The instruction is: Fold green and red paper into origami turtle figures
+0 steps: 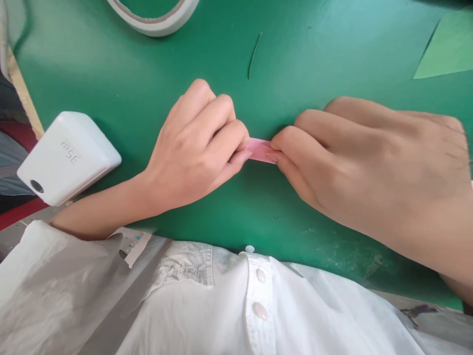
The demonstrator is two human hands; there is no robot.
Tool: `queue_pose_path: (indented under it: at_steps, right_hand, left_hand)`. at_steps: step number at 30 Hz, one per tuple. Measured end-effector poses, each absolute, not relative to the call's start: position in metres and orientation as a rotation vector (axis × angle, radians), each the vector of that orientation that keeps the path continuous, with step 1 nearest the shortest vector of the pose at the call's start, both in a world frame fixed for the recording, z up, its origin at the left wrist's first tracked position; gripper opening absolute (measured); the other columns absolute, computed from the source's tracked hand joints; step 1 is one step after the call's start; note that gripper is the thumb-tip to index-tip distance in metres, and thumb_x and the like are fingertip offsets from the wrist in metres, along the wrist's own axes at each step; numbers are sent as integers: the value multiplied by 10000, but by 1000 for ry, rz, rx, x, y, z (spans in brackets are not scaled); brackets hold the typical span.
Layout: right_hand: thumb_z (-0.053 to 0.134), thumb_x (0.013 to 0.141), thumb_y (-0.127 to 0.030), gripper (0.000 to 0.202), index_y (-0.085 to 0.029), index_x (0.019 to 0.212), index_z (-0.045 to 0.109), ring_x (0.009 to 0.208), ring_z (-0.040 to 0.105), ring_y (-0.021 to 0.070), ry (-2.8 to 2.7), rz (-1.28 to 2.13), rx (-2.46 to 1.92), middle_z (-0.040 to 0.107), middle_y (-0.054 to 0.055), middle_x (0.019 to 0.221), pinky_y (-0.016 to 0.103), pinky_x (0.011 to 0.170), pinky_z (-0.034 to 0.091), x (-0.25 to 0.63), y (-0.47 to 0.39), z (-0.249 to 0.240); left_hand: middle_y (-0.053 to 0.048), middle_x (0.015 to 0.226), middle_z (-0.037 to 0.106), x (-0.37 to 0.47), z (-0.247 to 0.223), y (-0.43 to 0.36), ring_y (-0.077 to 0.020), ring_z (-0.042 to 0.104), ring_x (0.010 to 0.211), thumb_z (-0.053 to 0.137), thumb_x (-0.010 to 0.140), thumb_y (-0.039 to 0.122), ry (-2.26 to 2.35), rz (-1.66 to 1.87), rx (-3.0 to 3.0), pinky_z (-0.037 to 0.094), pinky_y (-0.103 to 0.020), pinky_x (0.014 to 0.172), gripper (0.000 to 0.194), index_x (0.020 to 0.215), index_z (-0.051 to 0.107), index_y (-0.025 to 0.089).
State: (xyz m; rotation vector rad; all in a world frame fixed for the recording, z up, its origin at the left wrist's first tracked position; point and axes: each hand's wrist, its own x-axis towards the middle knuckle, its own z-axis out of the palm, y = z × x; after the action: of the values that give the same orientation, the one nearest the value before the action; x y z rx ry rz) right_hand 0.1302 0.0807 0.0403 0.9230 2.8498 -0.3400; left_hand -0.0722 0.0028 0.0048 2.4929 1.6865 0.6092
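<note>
A small pink strip of what looks like paper (260,150) is stretched between my two hands, just above the green tabletop. My left hand (199,143) pinches its left end between thumb and forefinger, the other fingers curled in. At the opposite end, my right hand (362,158) grips the strip the same way, thumb below and forefinger above. Only the short middle part of the strip shows; both ends are hidden by fingertips.
A white block marked 35W (70,158) lies at the left table edge. Part of a tape roll (158,24) shows at the top. A thin green strand (254,56) lies beyond my hands, and a light green paper sheet (447,47) at the upper right.
</note>
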Motion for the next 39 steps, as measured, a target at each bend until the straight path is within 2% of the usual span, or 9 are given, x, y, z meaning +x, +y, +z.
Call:
queue_pose_path:
  at_steps: [3, 9, 15, 20, 23, 26, 30, 35, 39]
  right_hand:
    - [304, 1069, -444, 576, -155, 589, 434, 550, 174, 71, 2980, -238, 836, 277, -19, 526, 228, 485, 65, 132, 81, 38]
    - [452, 1030, -452, 495, -183, 636, 321, 474, 216, 68, 3123, -85, 658, 302, -48, 507, 166, 454, 50, 136, 83, 35]
    - [362, 1044, -524, 520, -191, 648, 305, 463, 221, 78, 3083, -58, 664, 299, -37, 491, 173, 463, 52, 136, 84, 34]
    - [310, 1059, -496, 525, -188, 634, 313, 477, 187, 76, 3077, -32, 642, 288, -38, 495, 178, 475, 59, 138, 87, 36]
    - [162, 1073, -472, 544, -192, 632, 310, 483, 159, 88, 3003, 35, 632, 274, -34, 505, 194, 480, 59, 138, 87, 36]
    - [62, 1069, -427, 545, -200, 647, 321, 488, 174, 102, 2923, 93, 639, 276, -31, 521, 214, 491, 76, 137, 84, 36]
    - [51, 1066, -409, 522, -202, 665, 313, 483, 227, 108, 2875, 55, 672, 316, -29, 535, 219, 488, 105, 136, 81, 36]
    - [97, 1069, -426, 502, -203, 671, 304, 482, 224, 106, 2914, 42, 650, 317, -32, 535, 219, 493, 94, 137, 81, 36]
    - [144, 1071, -417, 490, -197, 666, 311, 490, 229, 104, 2955, 34, 678, 326, -30, 536, 209, 497, 82, 136, 82, 35]
  left_hand:
    - [-41, 741, 543, -72, 5, 2, -213, 532, 756, 595, 928, 293, 1687, 618, 2526, 411, -399, 632, 227, 721, 538, 220]
    - [-40, 757, 536, -75, 8, 5, -217, 551, 798, 563, 948, 287, 1683, 589, 2373, 462, -411, 710, 194, 764, 571, 227]
    - [-30, 710, 507, -80, 14, 12, -221, 569, 800, 553, 969, 363, 1656, 559, 2249, 499, -425, 743, 248, 763, 594, 233]
    - [-32, 745, 529, -83, 18, 13, -235, 584, 862, 579, 942, 289, 1583, 557, 2152, 504, -451, 821, 172, 787, 626, 230]
    - [-35, 788, 554, -84, 23, 13, -238, 597, 918, 564, 947, 279, 1555, 520, 2130, 506, -449, 862, 164, 816, 643, 221]
    - [-37, 805, 582, -84, 27, 14, -233, 605, 926, 528, 955, 266, 1552, 425, 2214, 517, -421, 836, 177, 853, 659, 203]
    - [-41, 809, 604, -84, 30, 15, -236, 619, 927, 504, 962, 252, 1557, 385, 2253, 525, -413, 820, 198, 863, 668, 200]
    - [-41, 822, 615, -80, 31, 15, -234, 633, 939, 532, 966, 283, 1585, 366, 2250, 535, -415, 836, 185, 868, 666, 202]
    - [-17, 760, 605, -69, 35, 4, -167, 638, 798, 474, 1005, 294, 1714, 303, 2258, 510, -316, 689, 276, 817, 662, 219]
